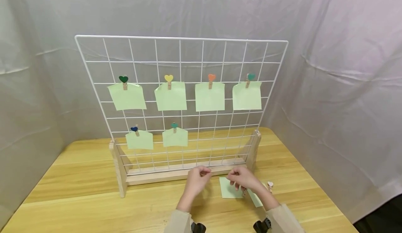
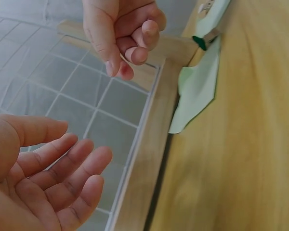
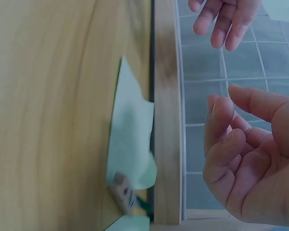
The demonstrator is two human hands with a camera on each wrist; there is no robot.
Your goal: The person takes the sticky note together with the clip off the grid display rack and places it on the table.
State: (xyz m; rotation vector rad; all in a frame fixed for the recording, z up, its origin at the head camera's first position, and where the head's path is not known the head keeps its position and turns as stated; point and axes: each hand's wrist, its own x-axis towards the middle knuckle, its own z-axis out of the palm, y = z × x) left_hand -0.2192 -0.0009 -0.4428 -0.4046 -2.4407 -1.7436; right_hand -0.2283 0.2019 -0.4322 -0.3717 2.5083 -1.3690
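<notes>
My left hand (image 1: 198, 180) hovers in front of the wooden base, its fingers loosely bent and nothing in them, as the left wrist view confirms. To its right, my right hand (image 1: 245, 179) hangs above a loose light-green paper note (image 1: 228, 189), fingers curled loosely without holding anything. A wooden clip with a dark green heart (image 2: 200, 42) lies at that note's edge, partly hidden by the right hand in the head view. Beneath the right forearm is a second green note (image 1: 255, 198), with a pale-heart clip (image 1: 270, 184) near it.
A white wire grid (image 1: 181, 38) stands upright in a wooden base (image 1: 157, 180) on the wood-grain table (image 1: 78, 205). Several green notes hang from it in two rows under heart clips, including a yellow-heart one (image 1: 169, 79). Grey cloth (image 1: 188, 9) surrounds the table's back and sides.
</notes>
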